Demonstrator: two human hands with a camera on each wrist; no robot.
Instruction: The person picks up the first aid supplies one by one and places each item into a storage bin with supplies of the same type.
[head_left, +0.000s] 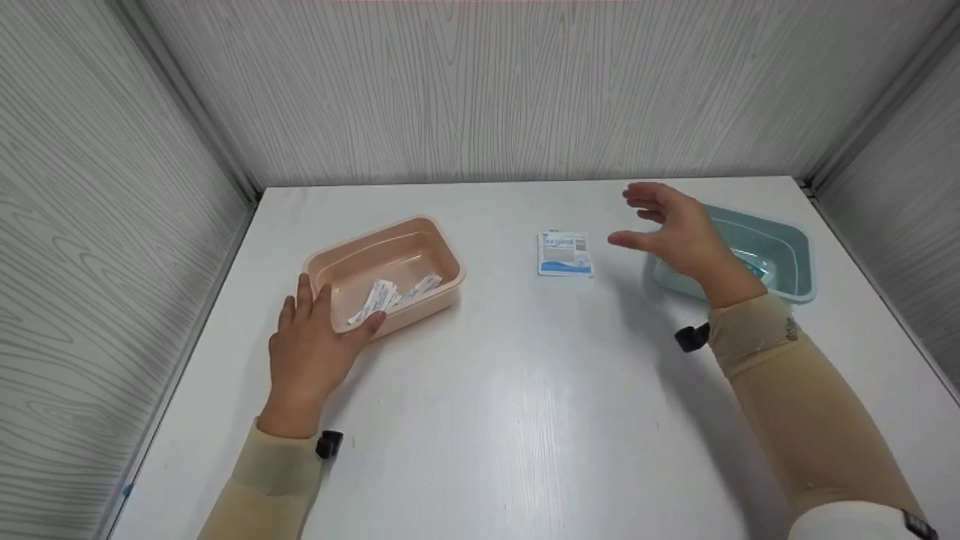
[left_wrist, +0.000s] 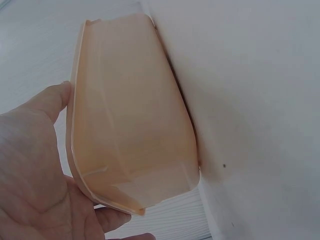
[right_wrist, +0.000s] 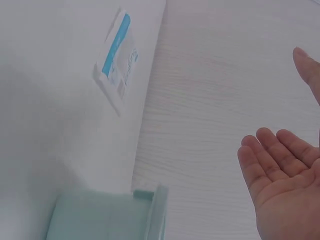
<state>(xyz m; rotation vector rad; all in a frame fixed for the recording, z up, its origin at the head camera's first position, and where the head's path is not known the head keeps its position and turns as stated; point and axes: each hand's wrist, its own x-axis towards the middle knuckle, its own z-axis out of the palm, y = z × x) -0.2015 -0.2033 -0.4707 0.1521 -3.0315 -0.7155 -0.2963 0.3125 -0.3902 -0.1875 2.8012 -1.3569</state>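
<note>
My left hand (head_left: 307, 352) rests at the near left corner of a peach plastic basin (head_left: 382, 241), fingers spread along its left end and thumb on the front rim. In the left wrist view, the thumb touches the rim of the basin (left_wrist: 125, 100). Several small white paper-wrapped strips (head_left: 379, 296) lie inside. My right hand (head_left: 686, 236) hovers over the left end of a teal basin (head_left: 799, 259), thumb and fingers apart, holding nothing. Left of it lies a flat white-and-blue packet (head_left: 565, 253) printed "Surgical", also seen as a packet (right_wrist: 117, 57) in the right wrist view.
Partly hidden behind the right wrist, a green-and-clear packet (head_left: 752, 266) sits in the teal basin. The white table (head_left: 495, 405) has grey wood-grain panels (head_left: 480, 90) at the back and both sides.
</note>
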